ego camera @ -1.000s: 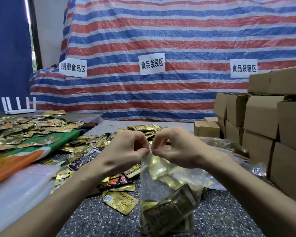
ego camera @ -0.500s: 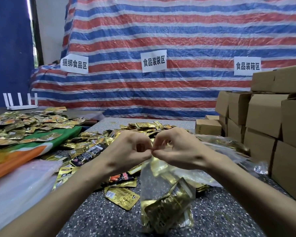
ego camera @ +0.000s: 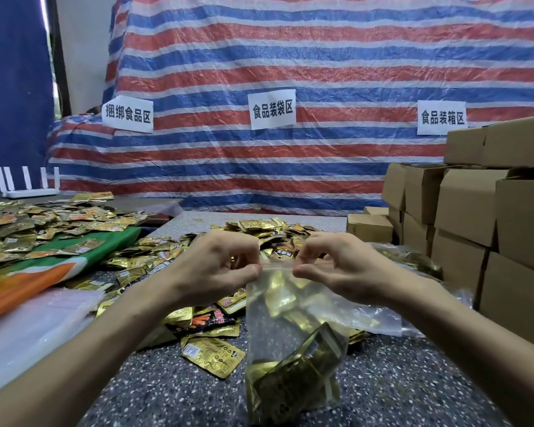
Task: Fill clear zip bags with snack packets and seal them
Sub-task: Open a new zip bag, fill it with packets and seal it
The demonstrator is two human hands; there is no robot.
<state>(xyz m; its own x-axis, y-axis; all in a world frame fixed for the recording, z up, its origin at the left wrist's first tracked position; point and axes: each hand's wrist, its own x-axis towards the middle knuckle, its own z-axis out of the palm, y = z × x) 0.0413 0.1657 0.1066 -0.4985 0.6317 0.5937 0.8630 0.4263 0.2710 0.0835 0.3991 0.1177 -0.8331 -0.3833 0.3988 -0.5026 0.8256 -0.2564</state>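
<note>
A clear zip bag (ego camera: 278, 328) hangs upright over the speckled table (ego camera: 173, 392), with several gold snack packets (ego camera: 293, 377) lying in its bottom. My left hand (ego camera: 219, 268) pinches the left end of the bag's red zip strip. My right hand (ego camera: 336, 266) pinches the strip a short way to the right. A stretch of the strip shows between my fingertips. A heap of loose gold snack packets (ego camera: 259, 232) lies on the table behind my hands, and one single packet (ego camera: 213, 355) lies just left of the bag.
Stacked cardboard boxes (ego camera: 475, 217) fill the right side. More clear plastic bags (ego camera: 379, 315) lie under my right forearm. A stack of clear bags (ego camera: 31, 331) sits at the near left, beside a green-orange sheet (ego camera: 43, 266) covered with packets. A striped tarp (ego camera: 290, 57) hangs behind.
My hands were touching at the middle of the zip strip; now they have drawn apart along it, and a stretch of the strip shows between them. The bag still hangs in place.
</note>
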